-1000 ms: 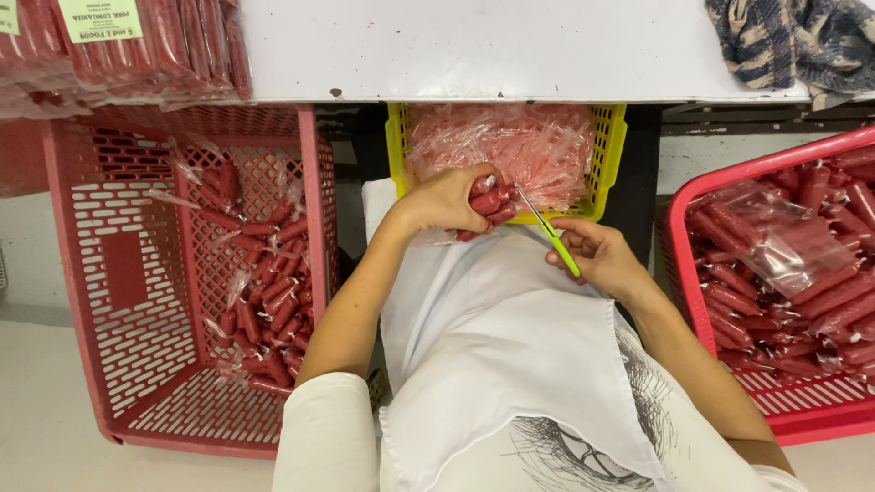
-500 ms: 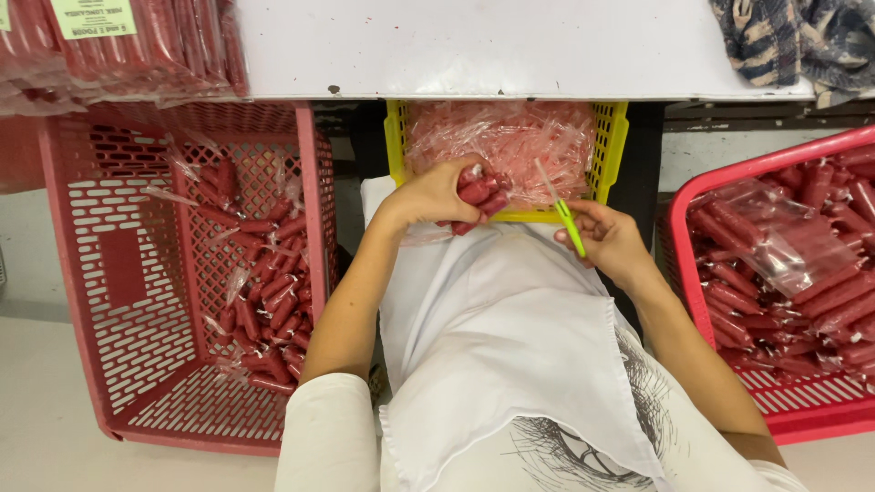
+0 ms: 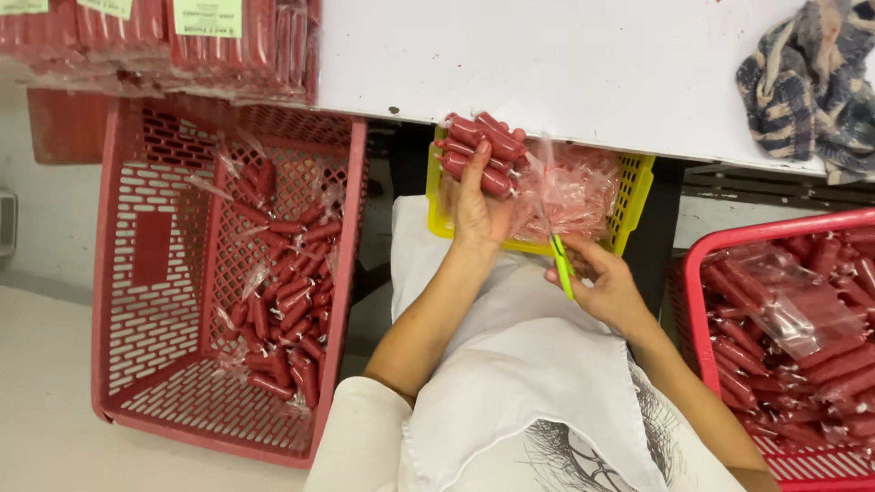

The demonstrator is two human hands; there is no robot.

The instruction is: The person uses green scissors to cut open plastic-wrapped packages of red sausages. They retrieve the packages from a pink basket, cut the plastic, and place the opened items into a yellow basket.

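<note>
1. Head view: the left hand [image 3: 476,205] is seen raised, its fingers [image 3: 475,157] curled round a bunch of red sausages [image 3: 480,150], which are gripped tight and stick out past the fingertips towards the white table [image 3: 565,64].
2. The right hand [image 3: 606,287] is closed around green scissors [image 3: 561,264]; the blades point up out of the fingers [image 3: 583,251] towards clear plastic [image 3: 561,187]. How far the blades are parted cannot be told.
3. The plastic is bunched between the two hands, just right of the left palm and above the right fingers.
4. A yellow basket [image 3: 638,187] is found behind both hands, partly covered by the plastic.
5. A red crate [image 3: 137,273] with loose sausages is seen well to the left of the left fingers.
6. A second red crate [image 3: 697,273], filled with sausages in bags, lies to the right of the right hand.
7. A white apron [image 3: 510,392] is spread below both wrists.
8. Packed sausages [image 3: 182,41] are stacked on the table, up and left of the left fingers; a striped cloth [image 3: 811,82] lies far up and right.
</note>
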